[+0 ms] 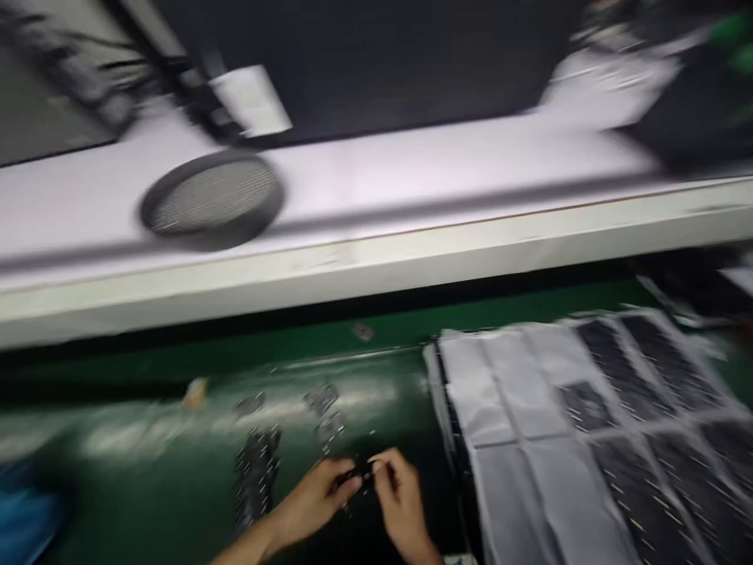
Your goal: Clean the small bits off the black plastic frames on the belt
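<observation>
Low in the middle of the head view, my left hand point(314, 498) and my right hand point(400, 498) are close together over the green surface point(158, 494). Between their pinched fingertips is a small dark part point(363, 473), blurred; both hands seem to grip it. Left of my left hand lies a stack of dark parts point(256, 475). Small metallic pieces point(322, 399) lie just beyond the hands. To the right is a white tray point(511, 490) with long compartments, some filled with rows of dark parts point(641, 490).
A white shelf point(412, 176) crosses behind, holding a round dark-rimmed mesh object point(215, 196). A blue item point(27, 510) lies at the lower left, and a small yellowish item point(195, 392) sits on the green surface. A dark panel point(400, 63) stands at the back.
</observation>
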Demonstrator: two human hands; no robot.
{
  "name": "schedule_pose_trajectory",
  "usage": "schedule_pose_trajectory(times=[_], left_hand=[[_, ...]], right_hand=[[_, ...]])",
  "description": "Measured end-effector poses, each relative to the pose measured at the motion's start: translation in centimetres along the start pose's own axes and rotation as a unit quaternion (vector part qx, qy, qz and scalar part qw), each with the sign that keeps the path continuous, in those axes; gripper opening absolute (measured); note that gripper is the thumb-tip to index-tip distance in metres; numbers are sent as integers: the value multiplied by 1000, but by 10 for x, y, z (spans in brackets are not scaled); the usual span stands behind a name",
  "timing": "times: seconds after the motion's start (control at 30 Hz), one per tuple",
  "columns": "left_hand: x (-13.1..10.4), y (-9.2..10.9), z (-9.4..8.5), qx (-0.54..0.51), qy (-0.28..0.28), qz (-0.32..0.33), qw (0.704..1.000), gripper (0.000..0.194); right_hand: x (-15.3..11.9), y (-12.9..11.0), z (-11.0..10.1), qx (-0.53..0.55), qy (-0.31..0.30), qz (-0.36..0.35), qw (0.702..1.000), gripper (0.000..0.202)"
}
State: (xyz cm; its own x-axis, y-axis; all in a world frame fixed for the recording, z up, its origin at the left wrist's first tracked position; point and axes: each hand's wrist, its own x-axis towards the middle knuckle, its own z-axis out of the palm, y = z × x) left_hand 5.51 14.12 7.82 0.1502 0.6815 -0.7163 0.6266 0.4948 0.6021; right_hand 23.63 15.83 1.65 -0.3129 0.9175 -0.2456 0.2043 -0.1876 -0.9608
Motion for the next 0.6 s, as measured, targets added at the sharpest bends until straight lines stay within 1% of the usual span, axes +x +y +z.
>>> schedule_pose_trajectory(times=[0.03,0.07,0.1,0.13,0.17,0.2,0.23,0.3,0.33,0.4,0.43,0.47,0.5,0.53,0.6], left_hand=[[0,-13,-1,-7,22,2,1000,35],[2,-24,-5,-16,30,20,999,36],[4,-32,-13,-22,23,39,999,36],[7,-38,-25,-23,14,60,998,35],[11,-43,-42,-20,11,78,997,32],[16,-47,-62,4,30,83,996,29],[23,-51,-86,47,67,62,995,25],[42,-66,-142,79,163,14,983,20],[53,-76,-173,94,218,-15,971,19],[75,-102,-232,121,326,-77,935,25],[86,-117,-258,132,364,-97,917,30],[95,-131,-281,142,391,-112,902,36],[104,-144,-299,151,408,-122,892,42],[111,-157,-313,158,416,-127,886,46],[121,-179,-329,171,412,-123,886,44]], right_hand=[[7,6,0,1,-10,2,1000,47],[14,11,0,0,-19,-1,1000,47],[21,17,0,-10,-25,-2,1000,46],[26,22,-1,-22,-21,-4,1000,45],[30,28,-3,-35,-12,-4,999,45],[32,35,-5,-46,-1,-4,999,45],[33,43,-7,-53,11,-5,998,46],[32,59,-10,-58,42,0,997,48],[31,67,-11,-59,61,3,996,49],[29,79,-11,-70,86,2,994,49],[28,83,-11,-80,92,-7,992,48],[27,85,-10,-90,95,-23,991,47],[25,87,-9,-97,97,-44,990,45],[22,88,-8,-102,104,-64,987,44],[16,89,-5,-108,128,-97,981,41]])
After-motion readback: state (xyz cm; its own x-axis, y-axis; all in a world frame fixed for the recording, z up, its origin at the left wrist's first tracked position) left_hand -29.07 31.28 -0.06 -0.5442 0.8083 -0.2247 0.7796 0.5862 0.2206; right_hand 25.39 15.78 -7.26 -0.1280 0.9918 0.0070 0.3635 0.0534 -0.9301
